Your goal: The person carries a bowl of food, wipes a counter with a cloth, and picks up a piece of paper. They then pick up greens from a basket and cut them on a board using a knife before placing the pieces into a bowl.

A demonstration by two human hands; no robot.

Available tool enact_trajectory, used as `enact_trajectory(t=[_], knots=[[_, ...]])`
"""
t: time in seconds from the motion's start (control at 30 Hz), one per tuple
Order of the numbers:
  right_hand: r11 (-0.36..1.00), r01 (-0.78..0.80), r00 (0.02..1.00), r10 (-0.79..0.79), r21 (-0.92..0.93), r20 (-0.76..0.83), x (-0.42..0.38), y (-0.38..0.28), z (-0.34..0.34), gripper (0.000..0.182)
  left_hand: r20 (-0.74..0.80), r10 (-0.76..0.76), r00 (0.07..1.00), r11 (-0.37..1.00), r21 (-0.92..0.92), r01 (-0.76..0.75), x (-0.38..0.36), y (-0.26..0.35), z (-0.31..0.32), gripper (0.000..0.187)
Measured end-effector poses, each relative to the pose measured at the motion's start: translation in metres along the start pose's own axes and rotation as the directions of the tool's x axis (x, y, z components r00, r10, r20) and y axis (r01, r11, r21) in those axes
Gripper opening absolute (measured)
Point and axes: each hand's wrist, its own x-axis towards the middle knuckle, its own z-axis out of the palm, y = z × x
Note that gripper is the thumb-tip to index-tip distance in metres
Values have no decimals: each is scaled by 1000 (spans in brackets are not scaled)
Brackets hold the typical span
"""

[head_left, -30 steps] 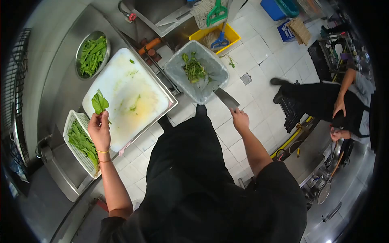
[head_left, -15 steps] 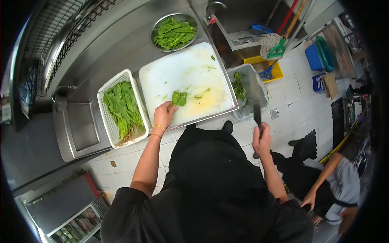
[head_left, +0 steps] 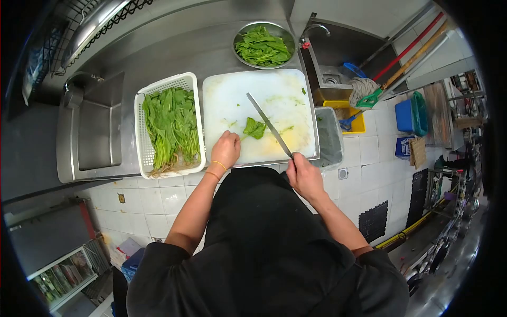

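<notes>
My left hand [head_left: 226,149], with a yellow band at its wrist, is closed at the near-left part of the white cutting board [head_left: 227,95]. Its fingers pinch the stem of a green leaf [head_left: 254,128] lying flat on the board. Gripped by its dark handle in my right hand [head_left: 305,177] is a knife [head_left: 270,124]. The long blade slants over the board to the right of the leaf, its tip pointing away from me. Small green scraps and yellowish stains mark the board.
Left of the board stands a white basket [head_left: 139,127] of leafy greens with roots. Behind it, a metal bowl [head_left: 291,39] holds more leaves. A clear bin [head_left: 330,137] sits right of the counter. Sinks [head_left: 100,132] flank both sides; mops [head_left: 364,91] lean at right.
My right hand has brought the knife from over the bin onto the board side. The view has shifted, and the other person at lower right is out of sight.
</notes>
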Motion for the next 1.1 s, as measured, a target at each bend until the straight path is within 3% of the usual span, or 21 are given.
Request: enact_trajectory(t=[0.1,0.17,0.2,0.3,0.37,0.4,0.47,0.5,0.57,0.6,0.63,0.7,0.83,0.97,1.03,1.1], knots=[[1000,-15,998,16,-11,57,11,8,19,17,-13,12,1000,1000,18,-12,0,0,0,9],[992,-70,933,103,-108,344,21,17,26,18,-2,25,1000,999,38,-25,0,-1,1,9],[992,-70,933,104,-109,344,20,17,28,18,-2,25,1000,999,37,-25,-1,-1,1,9],[991,-95,953,118,-92,278,16,21,30,20,27,14,1000,998,62,-15,0,1,0,9],[944,-317,929,329,-94,169,5,33,27,21,8,38,999,996,79,-39,0,-1,0,9],[943,-319,928,331,-96,168,-1,40,24,21,10,39,999,996,76,-40,-1,-2,1,9],[854,-517,854,512,-50,-87,-9,52,17,20,16,45,999,997,57,-46,-1,-4,2,10],[853,-520,853,515,-48,-87,-11,55,14,20,19,46,999,997,58,-47,-1,-5,2,10],[945,-327,945,327,2,-16,-13,49,-1,19,4,64,998,998,29,-64,-2,-3,2,9],[934,-349,926,356,-73,126,-11,41,-4,19,9,67,998,997,29,-67,-2,-2,2,9],[933,-354,925,360,-72,124,-9,30,-4,19,-3,59,998,998,9,-59,-2,0,1,9],[984,-165,961,174,-59,216,-6,13,2,19,-15,50,999,999,-8,-50,-2,-1,3,8],[999,-45,979,38,31,199,-3,1,22,18,-30,12,999,997,-78,-14,-3,-3,7,7],[998,-53,910,67,-46,410,23,14,19,19,-35,-23,999,999,-47,21,-5,3,6,9],[999,-43,934,36,13,356,22,20,11,20,-31,-89,996,995,45,91,-6,5,2,11],[957,-209,959,161,199,233,21,28,8,21,-36,-142,989,980,135,146,-3,10,-5,13]])
